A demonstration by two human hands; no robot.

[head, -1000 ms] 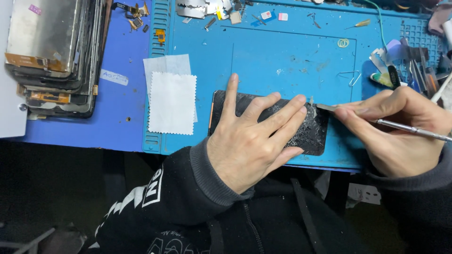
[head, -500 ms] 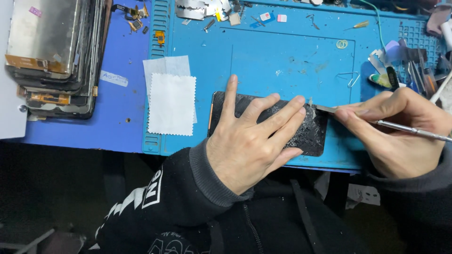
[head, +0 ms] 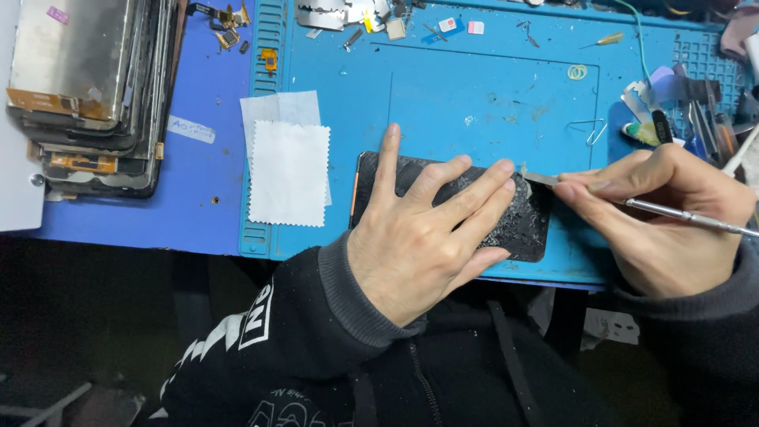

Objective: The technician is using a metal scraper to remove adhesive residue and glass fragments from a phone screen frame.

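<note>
A black phone with a badly shattered screen [head: 528, 217] lies flat on the blue work mat [head: 474, 103] near its front edge. My left hand [head: 423, 229] presses down on the phone with fingers spread across the glass. My right hand [head: 660, 213] grips a thin metal blade tool [head: 688, 215] like a pen. Its flat tip touches the phone's upper right corner, beside my left fingertips.
A white wipe cloth [head: 288, 170] lies left of the phone. A stack of old phone screens [head: 91, 87] sits at the far left. Small parts and screws [head: 356, 16] litter the mat's far edge. Tweezers and tools [head: 696, 111] stand at the right.
</note>
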